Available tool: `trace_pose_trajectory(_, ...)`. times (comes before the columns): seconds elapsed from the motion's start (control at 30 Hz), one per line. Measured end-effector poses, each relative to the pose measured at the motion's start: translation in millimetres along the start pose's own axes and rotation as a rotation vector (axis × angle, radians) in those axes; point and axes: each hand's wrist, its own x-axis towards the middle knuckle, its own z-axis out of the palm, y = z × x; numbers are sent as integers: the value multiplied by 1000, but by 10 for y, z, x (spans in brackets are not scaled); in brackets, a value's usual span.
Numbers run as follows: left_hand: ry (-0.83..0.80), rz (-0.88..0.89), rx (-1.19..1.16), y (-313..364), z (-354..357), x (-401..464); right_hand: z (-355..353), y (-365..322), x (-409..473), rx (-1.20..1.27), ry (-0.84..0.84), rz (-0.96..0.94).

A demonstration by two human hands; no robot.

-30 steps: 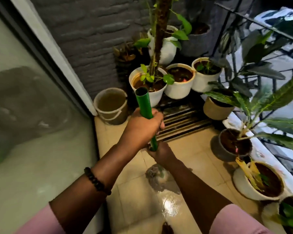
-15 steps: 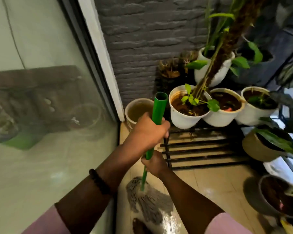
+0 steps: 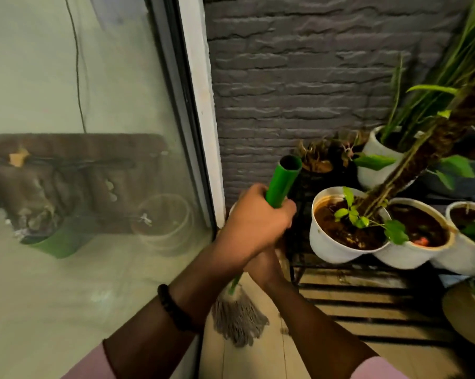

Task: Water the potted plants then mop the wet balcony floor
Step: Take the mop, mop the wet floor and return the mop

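Observation:
A mop with a green handle stands nearly upright before me. My left hand grips the handle near its hollow top end. Just below, my right hand holds the shaft, partly hidden behind the left wrist. The grey string mop head lies on the beige tiled balcony floor beside the glass door. White pots with wet dark soil and small green plants sit on a black slatted stand to the right.
A sliding glass door with a white frame fills the left side. A grey brick wall closes the far end. A tan pot stands at the right edge, and a bucket is mostly hidden behind my left hand.
The view has swung left and moved closer to the corner. The mop head has slid from the wet patch in mid-floor to the tiles beside the glass door; both hands keep their grip.

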Motion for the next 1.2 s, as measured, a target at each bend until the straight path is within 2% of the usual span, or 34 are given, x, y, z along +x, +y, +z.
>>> trace_pose_trajectory(0.1,35,58,-11,239,-192,376,-66,-249,366,-26,-18,35)
trace_pose_trajectory(0.3,105,89,-3,330,-399,1237,-83,-387,1236,89,-40,-3)
trace_pose_trajectory(0.43,117,95,-4,225,-408,1910,-117,-341,1909,130,-120,35)
trace_pose_trajectory(0.6,41,15,28,-188,-424,2706,-320,-229,2613,-3,-261,5)
trace_pose_trajectory(0.67,107,-51,37,-437,-431,2966,-391,-245,2892,-38,-288,-30)
trace_pose_trajectory(0.8,288,-112,-41,-701,-500,3417,-371,-321,3408,-87,-276,-110)
trace_pose_trajectory(0.93,227,-98,-73,-678,-571,3713,-297,-374,3679,-167,-221,-136)
trace_pose_trajectory(1.1,252,-126,-127,-723,-649,3989,-307,-461,3936,-218,-105,-246)
trace_pose_trajectory(1.2,258,-140,-147,-731,-696,4113,-277,-483,4054,-287,-117,-288)
